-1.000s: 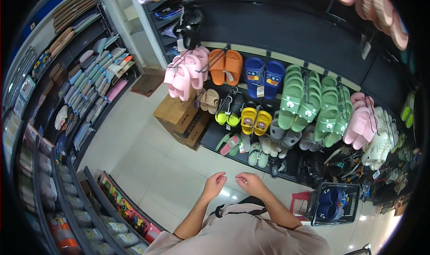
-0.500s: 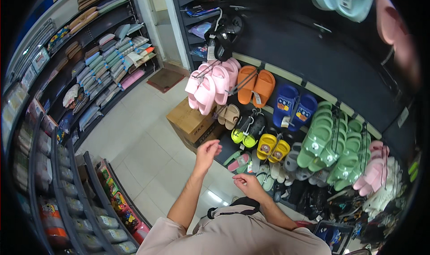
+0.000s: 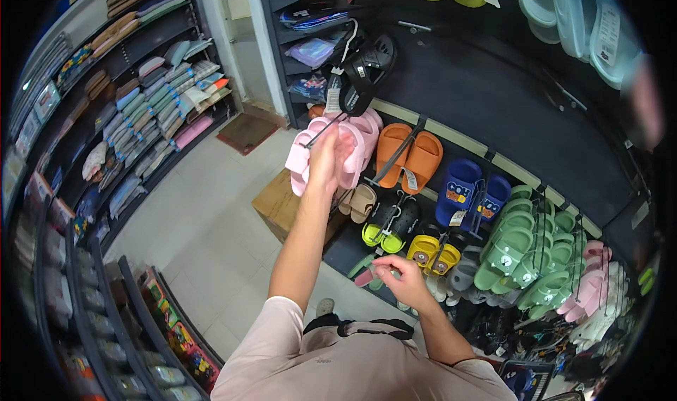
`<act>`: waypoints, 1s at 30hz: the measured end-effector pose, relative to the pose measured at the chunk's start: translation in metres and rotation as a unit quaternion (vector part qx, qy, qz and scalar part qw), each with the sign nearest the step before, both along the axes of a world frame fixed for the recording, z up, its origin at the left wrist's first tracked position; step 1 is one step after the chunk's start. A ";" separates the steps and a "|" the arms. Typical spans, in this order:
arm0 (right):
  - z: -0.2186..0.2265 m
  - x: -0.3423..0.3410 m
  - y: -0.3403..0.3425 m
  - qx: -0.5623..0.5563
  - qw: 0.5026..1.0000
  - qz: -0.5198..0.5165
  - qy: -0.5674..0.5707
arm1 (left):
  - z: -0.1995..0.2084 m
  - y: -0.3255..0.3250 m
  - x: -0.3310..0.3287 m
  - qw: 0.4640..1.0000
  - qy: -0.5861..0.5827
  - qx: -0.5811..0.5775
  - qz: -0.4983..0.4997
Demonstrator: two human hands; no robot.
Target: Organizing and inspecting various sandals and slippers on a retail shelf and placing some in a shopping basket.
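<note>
My left hand (image 3: pixel 326 163) is stretched forward to the pink slippers (image 3: pixel 361 139) on their wall hook. Its fingers look apart and reach up against the front pair, with no slipper visibly gripped; part of that pair is hidden behind the hand. Black sandals (image 3: pixel 367 73) hang just above. My right hand (image 3: pixel 403 280) hovers lower down, fingers loosely bent and apart from the thumb, nothing in them. Close to it are yellow slippers (image 3: pixel 423 251) and, beyond these, black-and-lime clogs (image 3: pixel 400 225).
Orange slippers (image 3: pixel 422 154), blue slippers (image 3: pixel 457 189) and green slippers (image 3: pixel 511 242) hang along the dark wall rack to the right. A cardboard box (image 3: pixel 275 202) stands on the floor under the pink pairs. Shelves of folded textiles (image 3: pixel 151 105) line the left side.
My left hand has moved up and forward from above the floor to the pink slippers. The right hand has shifted slightly right, and the view has turned a little.
</note>
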State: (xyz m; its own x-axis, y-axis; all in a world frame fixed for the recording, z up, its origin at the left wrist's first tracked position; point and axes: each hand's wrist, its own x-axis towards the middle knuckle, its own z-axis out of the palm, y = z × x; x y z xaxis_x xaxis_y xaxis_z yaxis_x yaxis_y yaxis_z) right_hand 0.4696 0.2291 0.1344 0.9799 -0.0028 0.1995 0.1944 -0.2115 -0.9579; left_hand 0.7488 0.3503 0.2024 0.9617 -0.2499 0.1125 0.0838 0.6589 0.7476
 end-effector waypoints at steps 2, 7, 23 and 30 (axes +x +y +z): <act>0.000 0.011 0.010 0.016 1.000 -0.018 -0.003 | 0.011 -0.001 0.048 0.999 0.014 -0.032 -0.020; 0.006 0.032 0.035 0.042 0.996 -0.081 0.010 | 0.046 -0.030 0.129 0.997 0.055 -0.053 -0.022; 0.000 0.053 0.104 0.080 0.957 -0.279 0.013 | 0.100 -0.064 0.184 0.968 0.046 -0.245 0.000; -0.010 0.047 0.120 0.105 0.936 -0.335 0.020 | 0.115 -0.015 0.137 0.965 0.032 -0.260 -0.014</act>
State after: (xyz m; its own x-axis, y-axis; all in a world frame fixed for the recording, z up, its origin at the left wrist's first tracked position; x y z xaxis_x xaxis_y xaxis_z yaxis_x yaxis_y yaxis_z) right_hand 0.5166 0.3492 0.1244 0.7511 -0.6542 0.0886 0.0478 -0.0799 -0.9957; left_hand 0.8862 0.3354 0.3170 0.9647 -0.2007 0.1704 0.1411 0.9405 0.3090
